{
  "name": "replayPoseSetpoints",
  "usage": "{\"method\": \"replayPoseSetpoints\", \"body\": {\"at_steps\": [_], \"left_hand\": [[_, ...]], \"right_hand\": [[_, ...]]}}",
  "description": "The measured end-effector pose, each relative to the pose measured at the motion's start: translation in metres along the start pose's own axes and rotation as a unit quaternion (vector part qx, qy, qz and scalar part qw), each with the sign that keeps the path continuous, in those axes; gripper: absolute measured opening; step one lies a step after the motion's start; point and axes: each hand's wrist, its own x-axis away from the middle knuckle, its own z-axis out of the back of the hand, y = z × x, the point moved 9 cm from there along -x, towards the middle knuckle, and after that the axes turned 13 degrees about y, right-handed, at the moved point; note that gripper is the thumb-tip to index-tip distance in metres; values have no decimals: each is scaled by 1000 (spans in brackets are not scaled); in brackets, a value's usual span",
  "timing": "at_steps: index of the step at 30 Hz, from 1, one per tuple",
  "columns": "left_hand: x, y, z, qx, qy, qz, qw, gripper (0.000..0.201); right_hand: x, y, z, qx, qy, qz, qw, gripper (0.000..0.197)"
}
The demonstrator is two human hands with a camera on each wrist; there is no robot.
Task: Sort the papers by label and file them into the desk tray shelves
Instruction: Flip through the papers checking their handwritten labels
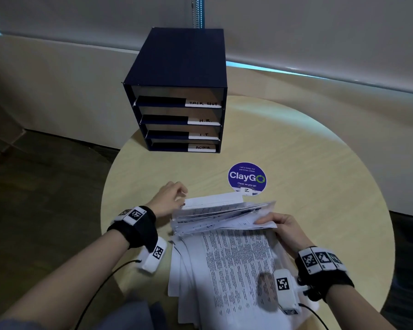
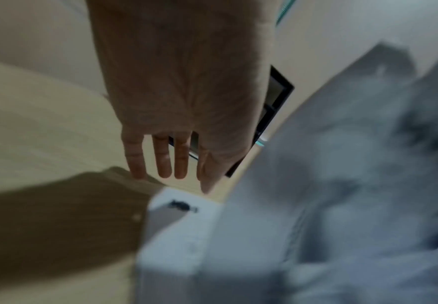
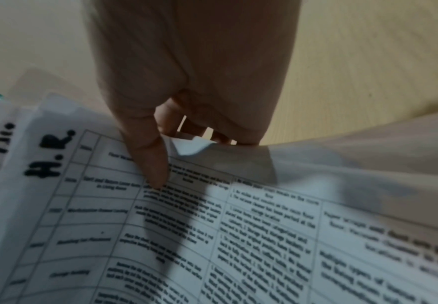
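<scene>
A dark blue desk tray (image 1: 176,65) stands at the back of the round table, its shelves labelled TASK LIST, H.R. (image 1: 204,120), I.T and ADMIN. A stack of printed papers (image 1: 234,263) lies in front of me. My right hand (image 1: 269,221) pinches the right edge of a lifted bunch of sheets (image 1: 224,215), thumb on top and fingers beneath. In the right wrist view the sheet under my thumb (image 3: 150,164) is marked H.R. (image 3: 49,154). My left hand (image 1: 176,198) sits at the stack's far left corner; in the left wrist view its fingers (image 2: 163,158) hang straight and hold nothing.
A round purple ClayGo sticker (image 1: 247,177) lies on the pale wooden table (image 1: 307,186) between the papers and the tray. The table's curved edge runs close to my left wrist. A wall and window ledge stand behind the tray.
</scene>
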Motion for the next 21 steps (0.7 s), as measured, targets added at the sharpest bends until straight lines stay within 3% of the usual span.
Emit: {"method": "replayPoseSetpoints", "body": {"at_steps": [2, 4, 6, 10, 16, 20, 21], "left_hand": [[-3, -16, -7, -81, -25, 4, 996, 26], [-3, -16, -9, -44, -29, 24, 998, 2], [-7, -11, -5, 0, 8, 29, 1000, 16], [-18, 1, 13, 99, 87, 26, 991, 11], [-27, 14, 22, 113, 89, 0, 990, 11], [-30, 15, 21, 124, 99, 6, 987, 16], [-30, 13, 19, 127, 96, 12, 987, 16]], "right_hand": [[2, -1, 1, -1, -4, 8, 1000, 33], [4, 0, 1, -3, -12, 13, 1000, 35], [4, 0, 2, 9, -13, 21, 1000, 37], [4, -2, 8, 20, 0, 32, 999, 38], [7, -2, 13, -2, 14, 24, 1000, 39], [8, -4, 11, 16, 13, 38, 999, 7], [8, -4, 10, 29, 15, 39, 999, 14]]}}
